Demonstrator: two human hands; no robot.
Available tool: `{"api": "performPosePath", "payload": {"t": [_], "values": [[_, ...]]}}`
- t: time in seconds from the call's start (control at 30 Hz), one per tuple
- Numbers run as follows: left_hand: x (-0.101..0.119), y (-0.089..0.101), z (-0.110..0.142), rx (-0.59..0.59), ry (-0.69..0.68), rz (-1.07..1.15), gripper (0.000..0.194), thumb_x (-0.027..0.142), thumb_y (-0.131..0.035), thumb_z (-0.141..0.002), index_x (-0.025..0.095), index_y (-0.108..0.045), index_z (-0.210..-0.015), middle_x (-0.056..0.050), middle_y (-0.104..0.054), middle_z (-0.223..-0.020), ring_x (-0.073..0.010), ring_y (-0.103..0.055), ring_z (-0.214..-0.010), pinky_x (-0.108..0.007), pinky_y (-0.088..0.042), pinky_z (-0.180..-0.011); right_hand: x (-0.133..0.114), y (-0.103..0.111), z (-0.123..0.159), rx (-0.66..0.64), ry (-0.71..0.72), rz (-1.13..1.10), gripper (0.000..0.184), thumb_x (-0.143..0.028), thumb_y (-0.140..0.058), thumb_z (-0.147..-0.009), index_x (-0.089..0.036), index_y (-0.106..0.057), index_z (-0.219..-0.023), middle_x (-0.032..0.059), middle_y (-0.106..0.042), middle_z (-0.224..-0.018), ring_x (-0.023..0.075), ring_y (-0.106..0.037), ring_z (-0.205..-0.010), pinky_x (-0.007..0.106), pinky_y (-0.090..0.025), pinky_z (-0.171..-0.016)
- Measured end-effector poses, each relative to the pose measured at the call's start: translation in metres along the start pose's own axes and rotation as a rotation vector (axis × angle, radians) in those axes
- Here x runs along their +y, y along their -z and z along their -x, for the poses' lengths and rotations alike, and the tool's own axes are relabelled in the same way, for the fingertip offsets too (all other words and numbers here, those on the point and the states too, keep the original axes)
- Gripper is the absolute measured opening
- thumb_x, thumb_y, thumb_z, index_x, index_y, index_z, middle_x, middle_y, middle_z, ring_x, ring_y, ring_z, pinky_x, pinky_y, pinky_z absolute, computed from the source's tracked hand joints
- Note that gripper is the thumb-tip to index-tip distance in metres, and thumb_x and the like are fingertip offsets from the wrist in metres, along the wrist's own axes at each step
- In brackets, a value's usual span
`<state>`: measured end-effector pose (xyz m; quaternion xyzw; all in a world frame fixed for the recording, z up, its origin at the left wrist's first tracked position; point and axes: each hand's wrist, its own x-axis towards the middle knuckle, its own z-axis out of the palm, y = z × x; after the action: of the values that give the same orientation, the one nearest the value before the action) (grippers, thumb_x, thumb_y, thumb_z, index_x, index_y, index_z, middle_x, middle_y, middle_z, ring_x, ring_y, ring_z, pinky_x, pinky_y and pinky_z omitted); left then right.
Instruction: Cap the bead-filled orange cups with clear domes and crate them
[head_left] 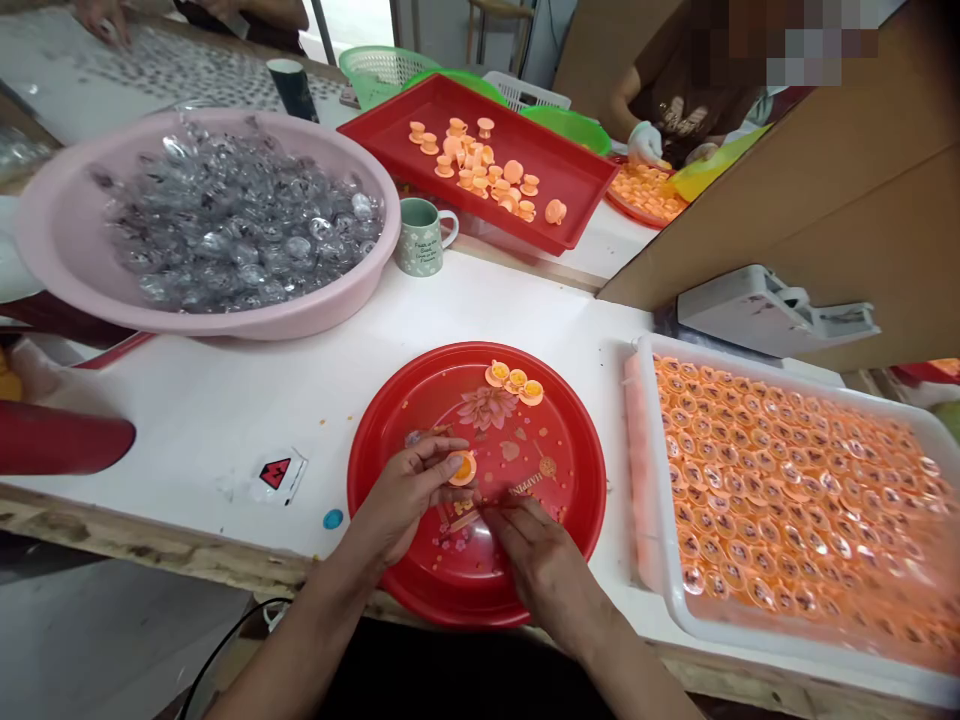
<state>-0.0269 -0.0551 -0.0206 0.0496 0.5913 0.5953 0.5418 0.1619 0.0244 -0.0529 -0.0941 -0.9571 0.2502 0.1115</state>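
My left hand [416, 495] is closed on a small orange toy cup [463, 468], pinched between thumb and fingers with its round yellow-orange top facing up. Both hands are over a round red tray [365, 430] printed with flowers and lettering. My right hand [536, 550] is just right of the cup, low over the tray, fingers drawn together; whatever is at their tips is hidden. Toward the tray's far rim, three similar orange cups on saucers [517, 381] sit in a row. Tiny orange bits are scattered over the tray floor.
At right, a white bin [656, 560] holds rows of orange cups with clear tops. A pink basin [300, 325] of clear domed pieces stands at left, beside a green mug [420, 238]. Behind is a red rectangular tray [551, 235] of cups. Gloved co-worker hands [646, 143] are farther back.
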Motion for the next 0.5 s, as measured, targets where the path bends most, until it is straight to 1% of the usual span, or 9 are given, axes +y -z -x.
{"api": "performPosePath", "payload": {"t": [0.07,0.1,0.2,0.27,0.33,0.4,0.5], "values": [[0.000,-0.003,-0.001,-0.015,0.004,0.001,0.027,0.030,-0.074,-0.077,0.017,-0.069,-0.100,-0.007,-0.061,-0.111,-0.0209,-0.063,-0.094,-0.029,-0.060,-0.072,0.007,-0.001,-0.001,0.089,-0.115,-0.107,0.044,0.000,-0.039,-0.087,-0.013,-0.059,-0.123,0.0136,-0.066,-0.105,0.0266,-0.060,-0.101,0.044,-0.054,-0.090],[-0.001,-0.004,-0.002,-0.017,0.003,0.000,0.028,0.031,-0.074,-0.077,0.017,-0.069,-0.100,-0.007,-0.061,-0.109,-0.0215,-0.063,-0.093,-0.030,-0.060,-0.071,0.011,-0.001,-0.002,0.140,-0.209,-0.192,0.039,-0.002,-0.040,-0.088,-0.015,-0.062,-0.117,0.0126,-0.067,-0.101,0.0255,-0.062,-0.096,0.043,-0.055,-0.085],[-0.005,-0.008,-0.005,-0.029,0.015,0.000,0.029,0.032,-0.075,-0.075,0.017,-0.068,-0.098,-0.006,-0.061,-0.104,-0.0216,-0.064,-0.089,-0.033,-0.060,-0.071,0.023,0.005,-0.007,0.241,-0.561,-0.561,0.020,-0.017,-0.048,-0.090,-0.017,-0.066,-0.098,0.0098,-0.070,-0.090,0.0213,-0.067,-0.079,0.038,-0.058,-0.073],[-0.008,-0.014,-0.006,-0.050,0.034,0.000,0.029,0.033,-0.076,-0.075,0.017,-0.068,-0.098,-0.006,-0.062,-0.102,-0.0199,-0.064,-0.085,-0.033,-0.059,-0.072,0.028,0.012,-0.011,0.257,-0.733,-0.808,0.017,-0.025,-0.054,-0.088,-0.017,-0.067,-0.095,0.0082,-0.070,-0.086,0.0193,-0.068,-0.073,0.036,-0.058,-0.071],[-0.010,-0.021,-0.007,-0.077,0.064,0.009,0.029,0.033,-0.074,-0.077,0.017,-0.068,-0.099,-0.006,-0.063,-0.103,-0.0192,-0.065,-0.085,-0.034,-0.058,-0.077,0.030,0.022,-0.013,0.255,-0.778,-0.952,0.017,-0.027,-0.061,-0.083,-0.017,-0.068,-0.095,0.0073,-0.071,-0.089,0.0188,-0.069,-0.077,0.034,-0.057,-0.075],[-0.010,-0.028,-0.006,-0.102,0.085,0.038,0.028,0.034,-0.073,-0.078,0.017,-0.069,-0.100,-0.007,-0.064,-0.107,-0.0208,-0.065,-0.090,-0.035,-0.057,-0.083,0.029,0.030,-0.015,0.254,-0.760,-1.000,0.016,-0.025,-0.067,-0.078,-0.018,-0.071,-0.093,0.0051,-0.071,-0.090,0.0179,-0.068,-0.082,0.031,-0.056,-0.078],[-0.010,-0.038,-0.004,-0.144,0.075,0.087,0.027,0.034,-0.071,-0.079,0.017,-0.072,-0.100,-0.009,-0.066,-0.111,-0.0245,-0.064,-0.101,-0.037,-0.055,-0.087,0.026,0.038,-0.018,0.232,-0.740,-1.050,0.015,-0.022,-0.073,-0.073,-0.019,-0.072,-0.088,0.0011,-0.070,-0.079,0.0156,-0.066,-0.076,0.027,-0.054,-0.071]]}}
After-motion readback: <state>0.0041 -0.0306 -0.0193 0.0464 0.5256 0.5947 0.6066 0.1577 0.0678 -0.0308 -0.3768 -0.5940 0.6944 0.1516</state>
